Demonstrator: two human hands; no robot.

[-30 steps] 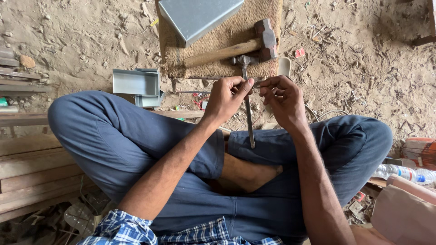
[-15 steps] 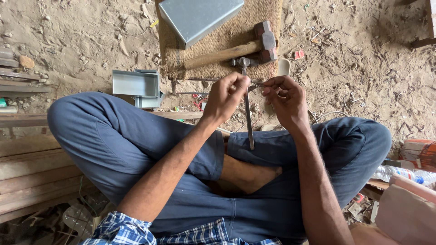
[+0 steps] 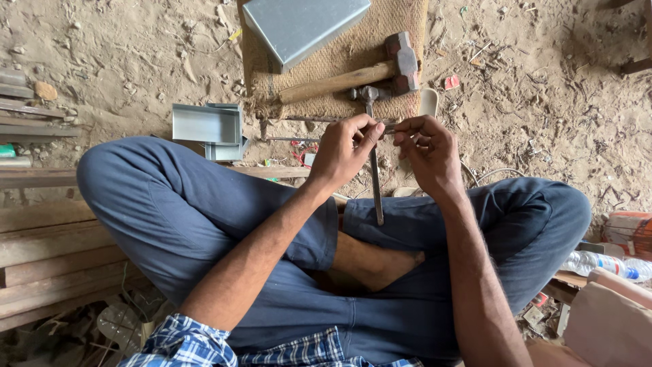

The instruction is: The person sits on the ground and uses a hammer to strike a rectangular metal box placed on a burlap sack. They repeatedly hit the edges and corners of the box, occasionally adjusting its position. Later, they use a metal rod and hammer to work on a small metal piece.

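Between left hand (image 3: 343,149) and right hand (image 3: 428,153), metal rod (image 3: 375,183) points toward the lap.

I see a wooden-handled hammer (image 3: 360,76) lying on a burlap mat (image 3: 353,51) beside a grey metal sheet box (image 3: 302,24); a small open metal tray (image 3: 206,124) sits on the sand, plastic bottle (image 3: 601,264) at right

You sat on a sandy dirt floor (image 3: 122,47). A burlap mat (image 3: 353,58) lay on it ahead of you, bearing a grey sheet-metal box (image 3: 299,24) and a wooden-handled hammer (image 3: 360,75). Left of the mat, a small open metal tray (image 3: 207,126) rested on the sand. Wooden planks (image 3: 47,238) lay at your left; a plastic bottle (image 3: 598,264) lay at your right.
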